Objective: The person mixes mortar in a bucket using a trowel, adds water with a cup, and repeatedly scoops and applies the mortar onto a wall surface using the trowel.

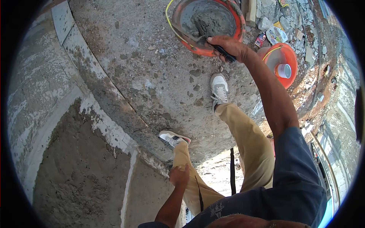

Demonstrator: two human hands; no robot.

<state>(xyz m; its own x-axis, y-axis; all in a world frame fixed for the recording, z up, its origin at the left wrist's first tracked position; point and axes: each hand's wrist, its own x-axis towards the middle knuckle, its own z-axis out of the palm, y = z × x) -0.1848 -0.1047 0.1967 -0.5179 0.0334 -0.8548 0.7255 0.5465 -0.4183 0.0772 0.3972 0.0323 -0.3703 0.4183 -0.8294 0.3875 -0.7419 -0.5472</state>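
Observation:
My right hand point(230, 48) is closed around the black handle of a trowel point(218, 47). The trowel's metal neck reaches over the rim into a round orange tub point(240, 26), and its blade is hidden in the grey wet mortar point(211, 21). Mortar smears the tub's inner wall, and a yellow handle point(167, 16) hangs off its left side. My left hand point(179, 175) rests against my bent leg near the knee, holding nothing I can see; its fingers show only in part.
An orange bucket point(292, 57) with a white cup point(283, 70) in it stands right of the tub. Rubble and litter point(276, 35) lie behind it. A low ledge point(95, 66) and a wall with fresh mortar point(80, 163) run along the left. Mortar spots the ground.

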